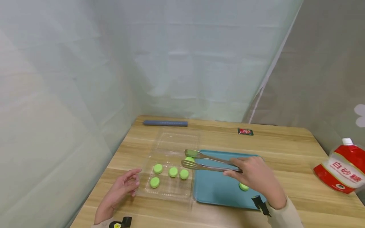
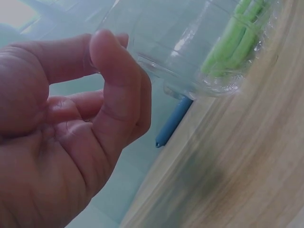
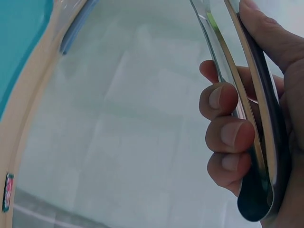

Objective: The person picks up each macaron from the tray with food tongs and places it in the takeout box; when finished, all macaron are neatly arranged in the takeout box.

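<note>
My right hand (image 1: 253, 174) grips the metal tongs (image 1: 214, 163), fingers wrapped round the handles in the right wrist view. The slotted tong heads stand apart, one on each side of a green macaron (image 1: 189, 159) by the clear box's right edge. My left hand (image 1: 122, 190) pinches the left rim of that clear plastic box (image 2: 156, 38) between thumb and finger. Several green macarons (image 1: 173, 172) lie in the box's near half, and its lid (image 1: 178, 141) is folded back flat. Another green macaron (image 1: 243, 186) sits on the blue tray (image 1: 216, 193), partly hidden by my right hand.
Behind the box lies a long dark-blue stick-shaped thing (image 1: 165, 123). A small red and green packet (image 1: 245, 131) is near the table's back edge. At far right stands a red and white spouted pouch (image 1: 342, 167). Pale cloth (image 1: 185, 63) hangs behind the wooden table (image 1: 285, 152).
</note>
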`<state>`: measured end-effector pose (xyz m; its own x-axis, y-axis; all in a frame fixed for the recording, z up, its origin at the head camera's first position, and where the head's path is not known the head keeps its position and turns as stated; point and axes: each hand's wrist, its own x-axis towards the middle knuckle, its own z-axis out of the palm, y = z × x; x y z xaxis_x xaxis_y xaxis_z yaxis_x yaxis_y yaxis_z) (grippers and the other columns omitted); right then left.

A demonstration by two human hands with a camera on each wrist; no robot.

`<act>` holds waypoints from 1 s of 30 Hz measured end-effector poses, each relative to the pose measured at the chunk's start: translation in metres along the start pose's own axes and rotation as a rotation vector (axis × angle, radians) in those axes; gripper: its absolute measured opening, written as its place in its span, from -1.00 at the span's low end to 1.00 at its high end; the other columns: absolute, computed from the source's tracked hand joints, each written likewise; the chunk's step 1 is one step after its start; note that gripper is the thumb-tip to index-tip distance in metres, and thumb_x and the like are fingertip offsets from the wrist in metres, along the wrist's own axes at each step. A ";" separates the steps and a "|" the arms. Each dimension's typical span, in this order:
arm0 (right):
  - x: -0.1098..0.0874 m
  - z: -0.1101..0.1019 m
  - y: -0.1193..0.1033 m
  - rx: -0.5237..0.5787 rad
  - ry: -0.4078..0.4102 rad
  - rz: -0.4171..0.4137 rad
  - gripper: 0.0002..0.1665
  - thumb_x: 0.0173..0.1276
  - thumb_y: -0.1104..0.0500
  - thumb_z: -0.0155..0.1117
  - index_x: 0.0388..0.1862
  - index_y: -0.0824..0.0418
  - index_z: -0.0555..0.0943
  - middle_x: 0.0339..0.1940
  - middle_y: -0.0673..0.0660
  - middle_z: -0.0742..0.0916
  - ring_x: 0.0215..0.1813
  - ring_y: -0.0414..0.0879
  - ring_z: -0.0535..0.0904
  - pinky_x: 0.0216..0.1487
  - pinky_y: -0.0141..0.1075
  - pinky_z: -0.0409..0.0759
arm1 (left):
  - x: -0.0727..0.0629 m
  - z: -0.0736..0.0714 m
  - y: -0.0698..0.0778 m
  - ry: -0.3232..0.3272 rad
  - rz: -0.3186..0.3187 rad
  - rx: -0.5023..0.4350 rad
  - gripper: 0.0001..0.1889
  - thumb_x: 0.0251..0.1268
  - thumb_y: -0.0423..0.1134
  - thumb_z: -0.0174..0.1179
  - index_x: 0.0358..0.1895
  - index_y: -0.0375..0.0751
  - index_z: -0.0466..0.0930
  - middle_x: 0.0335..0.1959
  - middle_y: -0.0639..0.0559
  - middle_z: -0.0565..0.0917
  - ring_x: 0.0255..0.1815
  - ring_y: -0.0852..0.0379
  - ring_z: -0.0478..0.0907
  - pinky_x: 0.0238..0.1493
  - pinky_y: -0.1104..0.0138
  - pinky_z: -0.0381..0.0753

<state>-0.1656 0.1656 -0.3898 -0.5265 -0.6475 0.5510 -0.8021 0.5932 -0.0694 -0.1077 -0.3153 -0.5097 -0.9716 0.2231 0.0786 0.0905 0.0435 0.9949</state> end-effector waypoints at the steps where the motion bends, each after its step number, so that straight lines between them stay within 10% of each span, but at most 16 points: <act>1: 0.003 0.002 -0.002 0.011 0.001 -0.006 -0.50 0.38 -0.36 0.18 -0.44 0.02 0.58 -0.69 -0.32 0.24 -0.64 -0.50 0.05 -0.64 -0.54 0.06 | 0.000 0.000 0.000 0.003 -0.002 0.003 -0.47 0.41 -0.59 0.06 0.35 -0.77 0.11 -0.16 -0.05 0.48 -0.47 0.28 0.46 -0.54 0.42 0.58; 20: 0.026 0.037 -0.028 0.021 -0.173 -0.060 -0.56 0.31 -0.21 0.39 -0.29 0.15 0.74 -0.68 -0.16 0.54 -0.68 -0.41 0.21 -0.65 -0.51 0.21 | 0.000 -0.001 -0.001 -0.008 0.015 -0.028 -0.47 0.43 -0.59 0.03 0.34 -0.80 0.07 -0.18 -0.13 0.49 -0.46 0.31 0.47 -0.53 0.45 0.56; 30: 0.025 0.061 -0.037 -0.003 -0.300 -0.059 -0.56 0.32 -0.26 0.33 -0.44 0.08 0.64 -0.76 -0.18 0.30 -0.72 -0.36 0.09 -0.66 -0.46 0.04 | 0.002 -0.001 -0.004 -0.004 0.035 -0.034 -0.46 0.37 -0.64 0.06 0.31 -0.83 0.08 -0.20 -0.09 0.48 -0.47 0.29 0.47 -0.56 0.44 0.56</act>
<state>-0.1666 0.0986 -0.4237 -0.5394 -0.7927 0.2838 -0.8330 0.5516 -0.0424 -0.1099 -0.3165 -0.5134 -0.9671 0.2276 0.1134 0.1171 0.0028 0.9931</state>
